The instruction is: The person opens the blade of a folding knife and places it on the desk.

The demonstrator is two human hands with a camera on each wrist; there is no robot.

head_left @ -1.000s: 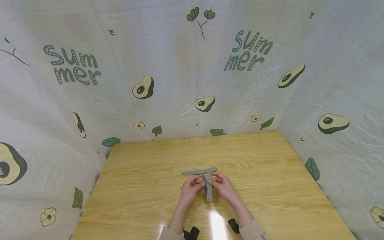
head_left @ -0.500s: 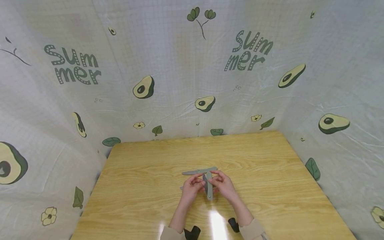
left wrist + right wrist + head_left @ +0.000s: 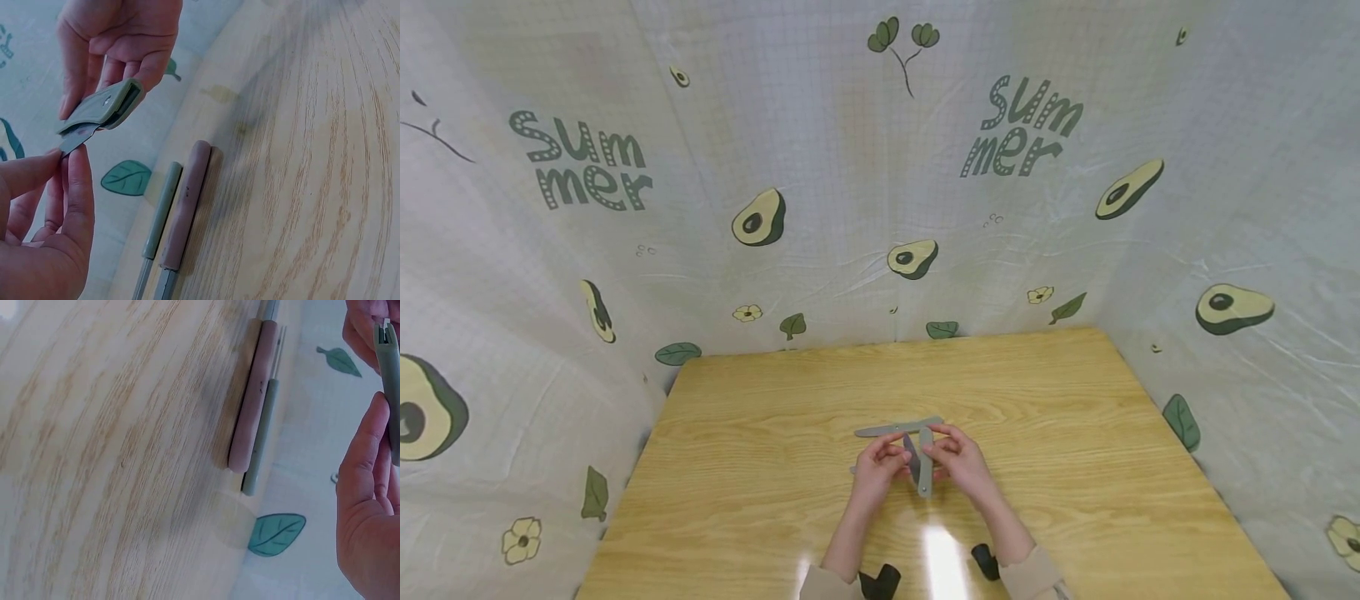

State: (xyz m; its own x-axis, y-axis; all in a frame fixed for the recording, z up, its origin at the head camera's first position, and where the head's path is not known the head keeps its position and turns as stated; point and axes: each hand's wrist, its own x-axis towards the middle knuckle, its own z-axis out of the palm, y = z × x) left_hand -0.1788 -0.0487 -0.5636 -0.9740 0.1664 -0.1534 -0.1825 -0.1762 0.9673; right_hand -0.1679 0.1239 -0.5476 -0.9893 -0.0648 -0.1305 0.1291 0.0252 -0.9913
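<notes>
A folding knife with a grey-green handle (image 3: 926,471) is held up over the table, blade partly swung out. My right hand (image 3: 961,465) grips the handle, its rivet end toward me. With thumb and fingertips, my left hand (image 3: 874,477) pinches the dark blade (image 3: 76,139). On the table beyond the hands lies another green-handled knife (image 3: 880,431), blade out to the left. Nearer lies a pink-handled knife (image 3: 189,212), roughly parallel to it; in the head view the hands hide nearly all of it.
The wooden table (image 3: 760,467) extends to both sides of the hands. A white cloth (image 3: 835,167) printed with avocados and leaves hangs behind and at the sides. Black wrist mounts (image 3: 882,582) show near the sleeves.
The blade has swung a little farther left out of the handle, widening the angle between them. The handle has shifted slightly up and right in the head view.
</notes>
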